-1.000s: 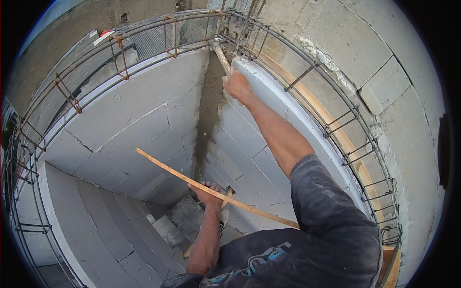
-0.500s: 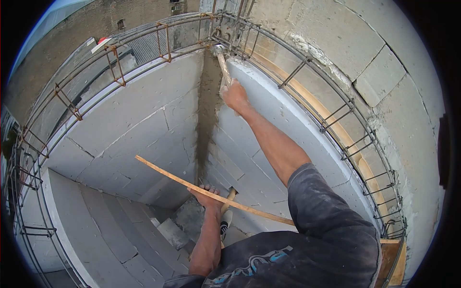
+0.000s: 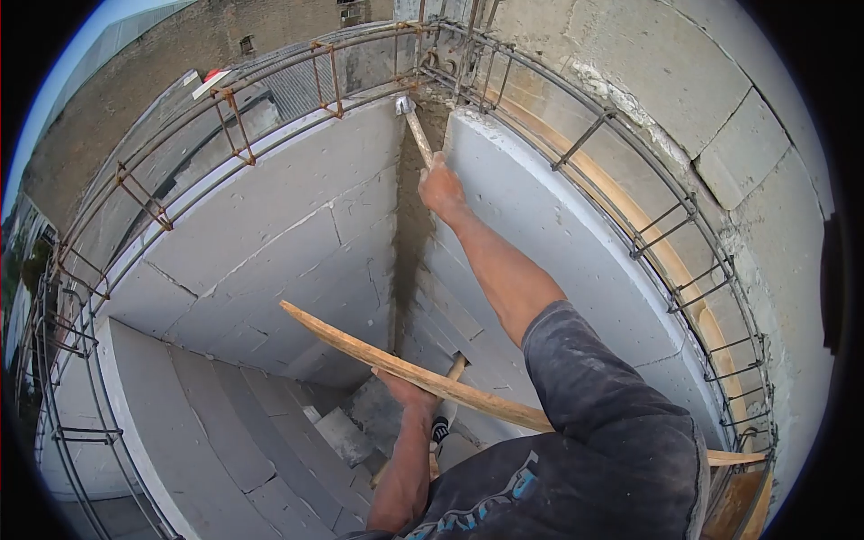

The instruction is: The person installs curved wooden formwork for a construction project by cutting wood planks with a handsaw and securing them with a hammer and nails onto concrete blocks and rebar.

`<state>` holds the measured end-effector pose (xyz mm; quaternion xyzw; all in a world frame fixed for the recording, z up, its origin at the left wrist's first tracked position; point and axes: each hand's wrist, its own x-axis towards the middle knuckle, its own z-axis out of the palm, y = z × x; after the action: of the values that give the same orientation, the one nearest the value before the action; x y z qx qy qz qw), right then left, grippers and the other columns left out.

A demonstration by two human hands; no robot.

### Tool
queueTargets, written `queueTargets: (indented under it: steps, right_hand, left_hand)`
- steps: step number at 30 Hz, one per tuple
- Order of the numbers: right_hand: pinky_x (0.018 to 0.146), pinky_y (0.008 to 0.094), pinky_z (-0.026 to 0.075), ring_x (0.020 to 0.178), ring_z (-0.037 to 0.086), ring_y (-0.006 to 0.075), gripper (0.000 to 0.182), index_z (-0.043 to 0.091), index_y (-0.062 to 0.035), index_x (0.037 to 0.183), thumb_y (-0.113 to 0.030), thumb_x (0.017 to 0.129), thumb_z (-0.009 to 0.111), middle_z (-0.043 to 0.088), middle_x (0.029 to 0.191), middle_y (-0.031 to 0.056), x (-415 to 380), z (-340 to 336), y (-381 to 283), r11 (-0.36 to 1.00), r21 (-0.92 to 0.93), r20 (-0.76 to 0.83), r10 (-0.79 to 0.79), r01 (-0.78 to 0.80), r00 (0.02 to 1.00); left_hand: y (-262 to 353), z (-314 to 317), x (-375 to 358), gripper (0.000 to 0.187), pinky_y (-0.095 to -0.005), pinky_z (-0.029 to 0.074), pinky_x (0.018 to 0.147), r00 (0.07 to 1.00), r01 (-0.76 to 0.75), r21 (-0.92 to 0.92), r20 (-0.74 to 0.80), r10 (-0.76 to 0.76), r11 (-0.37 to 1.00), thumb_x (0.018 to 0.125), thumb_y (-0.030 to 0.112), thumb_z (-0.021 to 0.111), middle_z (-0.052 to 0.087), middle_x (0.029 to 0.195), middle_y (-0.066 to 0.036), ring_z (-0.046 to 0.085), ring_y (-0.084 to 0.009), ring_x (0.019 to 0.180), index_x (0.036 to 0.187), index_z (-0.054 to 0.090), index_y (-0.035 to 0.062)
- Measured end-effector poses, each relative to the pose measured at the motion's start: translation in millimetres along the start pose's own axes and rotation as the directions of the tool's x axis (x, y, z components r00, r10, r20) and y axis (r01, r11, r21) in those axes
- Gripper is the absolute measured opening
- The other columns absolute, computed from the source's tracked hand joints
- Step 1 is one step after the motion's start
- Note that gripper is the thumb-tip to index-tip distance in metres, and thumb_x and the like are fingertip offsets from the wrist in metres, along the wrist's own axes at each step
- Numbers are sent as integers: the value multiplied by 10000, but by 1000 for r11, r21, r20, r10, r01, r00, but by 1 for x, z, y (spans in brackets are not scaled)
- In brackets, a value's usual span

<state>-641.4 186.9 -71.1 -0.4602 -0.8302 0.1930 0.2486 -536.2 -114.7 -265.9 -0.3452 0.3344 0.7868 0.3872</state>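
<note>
My right hand is wrapped round the wooden handle of a hammer. The hammer's metal head is up by the top of the left block wall, beside the rough mortar-filled corner. Lower down, my left hand is at a long wooden board, with its fingers against the board's underside and partly hidden behind it. The board slants down to the right, towards my right arm. On the right stands another pale block wall.
Steel rebar cages run along the wall tops on both sides. A wooden strip lies behind the right-hand cage. Below are a block, my shoe and a wooden piece at a hole in the wall.
The view has shifted, so the walls appear further right. The hammer head has moved left from the corner to the left wall's edge. The board has tilted, showing more of its broad face.
</note>
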Motion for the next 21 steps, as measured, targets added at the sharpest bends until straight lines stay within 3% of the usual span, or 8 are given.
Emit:
queueTargets:
  steps: [4,7,10,13,16,21]
  right_hand:
    - [881,571,498,970,646,493,312,447,-7,1191,-222,978,525,673,1009,299,-13,-1,-12,997,67,-29,26,-23,999]
    - [877,572,499,962,647,493,308,449,-16,1196,-206,970,535,678,1009,289,-35,-5,-12,995,84,-112,-46,56,993]
    - [888,566,497,985,641,494,307,452,-18,1196,-205,967,535,675,1040,285,-25,-5,1,997,55,-86,-45,50,995]
    - [900,556,495,1009,633,490,306,455,-12,1189,-201,963,538,667,1056,290,13,-3,12,1000,9,-33,12,-11,999]
    - [913,546,494,1034,628,482,307,455,-11,1186,-196,958,545,660,1081,292,17,-5,0,997,64,-21,42,-41,999]
    - [896,558,497,994,630,507,331,453,-9,1197,-215,958,554,660,1036,317,3,-6,-5,988,151,-73,24,-12,997]
  left_hand:
    - [6,3,-13,703,-439,497,759,998,-44,50,50,42,998,921,794,272,508,1003,-64,551,-245,881,1137,496,163]
    - [8,2,-15,852,-459,279,1162,993,36,57,114,-42,998,951,755,252,300,1546,-77,337,-302,1391,1538,268,138]
    - [7,9,-15,848,-460,273,1166,994,38,54,101,-44,998,949,758,250,306,1541,-73,337,-297,1390,1535,277,145]
    - [13,33,-49,797,-476,387,1058,998,34,115,53,-41,993,924,791,251,446,1350,-79,468,-287,1231,1419,402,185]
    - [11,25,-39,859,-478,296,1149,985,41,62,165,-51,997,933,780,262,336,1524,-79,367,-292,1368,1524,302,159]
    - [7,11,-19,844,-494,286,1142,986,16,117,165,-35,993,923,786,238,326,1518,-75,350,-304,1367,1515,298,188]
